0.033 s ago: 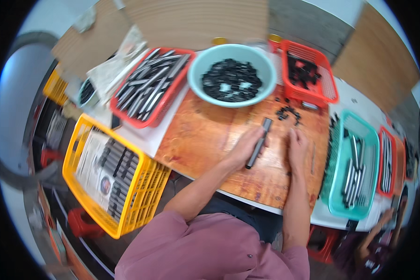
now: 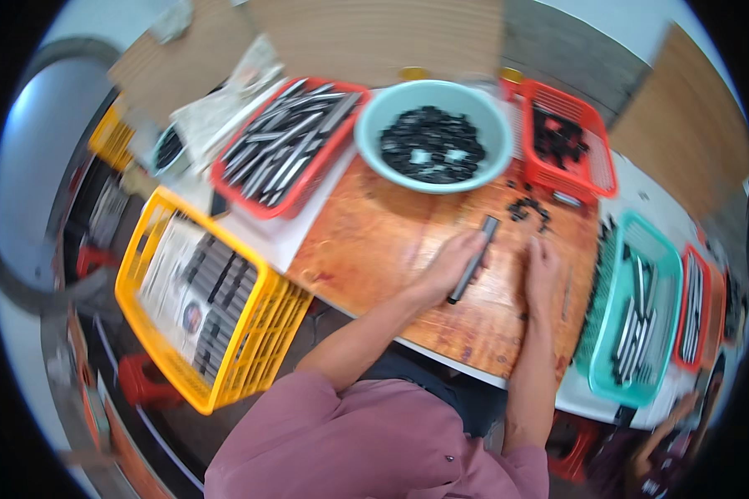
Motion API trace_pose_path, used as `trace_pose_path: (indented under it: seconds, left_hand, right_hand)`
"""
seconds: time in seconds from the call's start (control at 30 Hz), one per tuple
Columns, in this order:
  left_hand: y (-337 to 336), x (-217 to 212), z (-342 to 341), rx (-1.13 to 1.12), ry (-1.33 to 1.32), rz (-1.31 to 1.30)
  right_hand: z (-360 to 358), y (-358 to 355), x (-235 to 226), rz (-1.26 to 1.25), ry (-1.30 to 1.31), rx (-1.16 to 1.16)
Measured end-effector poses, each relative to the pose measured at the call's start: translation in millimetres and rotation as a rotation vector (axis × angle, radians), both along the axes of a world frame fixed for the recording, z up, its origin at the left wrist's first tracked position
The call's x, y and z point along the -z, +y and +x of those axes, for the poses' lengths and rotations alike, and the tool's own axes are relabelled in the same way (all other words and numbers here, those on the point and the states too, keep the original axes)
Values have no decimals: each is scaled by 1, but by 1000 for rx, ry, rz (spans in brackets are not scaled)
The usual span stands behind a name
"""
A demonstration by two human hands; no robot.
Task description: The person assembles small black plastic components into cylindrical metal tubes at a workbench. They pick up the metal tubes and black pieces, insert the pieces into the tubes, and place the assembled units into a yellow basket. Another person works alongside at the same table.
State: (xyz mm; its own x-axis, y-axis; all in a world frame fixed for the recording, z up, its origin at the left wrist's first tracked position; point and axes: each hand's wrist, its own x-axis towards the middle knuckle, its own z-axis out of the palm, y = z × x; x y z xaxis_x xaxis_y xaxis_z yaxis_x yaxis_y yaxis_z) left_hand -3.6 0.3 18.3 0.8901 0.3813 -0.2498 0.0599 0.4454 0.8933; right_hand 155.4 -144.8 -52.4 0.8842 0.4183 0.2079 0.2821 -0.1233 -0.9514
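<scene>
My left hand (image 2: 456, 259) is closed round a dark grey metal bar (image 2: 488, 235) with black ends, held at a slant above the wooden board (image 2: 358, 266). To its right, my right hand (image 2: 543, 259) is closed with the fingertips together. Whatever may be between those fingertips is too small to make out. Just beyond the right hand, several small black parts (image 2: 524, 208) lie scattered on the board. A pale green bowl (image 2: 366, 158) full of black pieces stands at the board's far edge.
A red basket (image 2: 225, 179) of metal bars stands at the far left, a red basket (image 2: 603, 170) of black parts at the far right. Left of the table is a yellow crate (image 2: 262, 333) of bars; right, a green basket (image 2: 595, 366). Another person's arm (image 2: 666, 424) shows at lower right.
The whole view has shifted a little, so the table and baskets sit further right in the picture. My left hand keeps the grey bar, and my right hand stays closed beside it.
</scene>
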Motion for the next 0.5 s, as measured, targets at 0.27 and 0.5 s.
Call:
trace_pose_path:
  seconds: [0.27,0.5]
  left_hand:
    - [13,6,-61,-126,-88,180]
    - [50,-20,-169,-503,-18,212]
  right_hand:
    - [-11,-4,-6,-18,96,-67]
    - [-9,-4,-6,-58,62,-98]
